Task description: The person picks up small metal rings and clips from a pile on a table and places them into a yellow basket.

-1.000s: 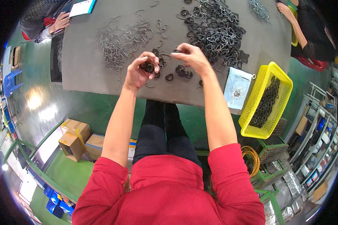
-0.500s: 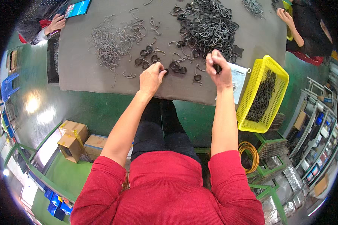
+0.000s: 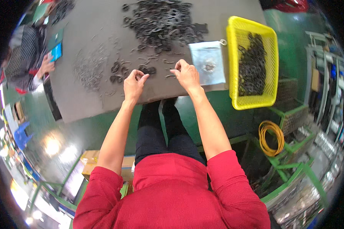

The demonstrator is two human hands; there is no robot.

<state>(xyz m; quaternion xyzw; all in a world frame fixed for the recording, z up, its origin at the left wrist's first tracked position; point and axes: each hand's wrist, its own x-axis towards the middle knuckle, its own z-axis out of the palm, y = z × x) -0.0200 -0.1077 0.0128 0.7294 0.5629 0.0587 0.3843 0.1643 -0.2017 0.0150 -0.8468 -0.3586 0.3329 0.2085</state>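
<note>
- Red sleeves (image 3: 233, 173) are framing the near view; an orange coiled hose (image 3: 271, 138) is hanging at near right, below table height.
- Left hand (image 3: 133, 86) is hovering over the near part of the grey table (image 3: 78, 105), thumb and fingertips nearly together beside a small cluster of dark rings (image 3: 151, 70); cannot tell whether it is gripping one.
- Right hand (image 3: 188, 79) is bending its fingers toward the thumb, narrow gap, close by a short dark piece (image 3: 170, 69); blur is hiding whether it has hold of it.
- More dark pieces (image 3: 120, 72) are lying left of the left hand.
- Pale blue pouch (image 3: 207, 61) is lying just right of the right hand.
- Yellow basket (image 3: 256, 104), farther right, is holding many dark pieces.
- Thin grey hooks (image 3: 89, 65) are spreading at left.
- Large black heap (image 3: 160, 23) is sitting at the far middle.
- Co-worker's hand (image 3: 46, 65) is showing at far left, near a blue object (image 3: 56, 52).
</note>
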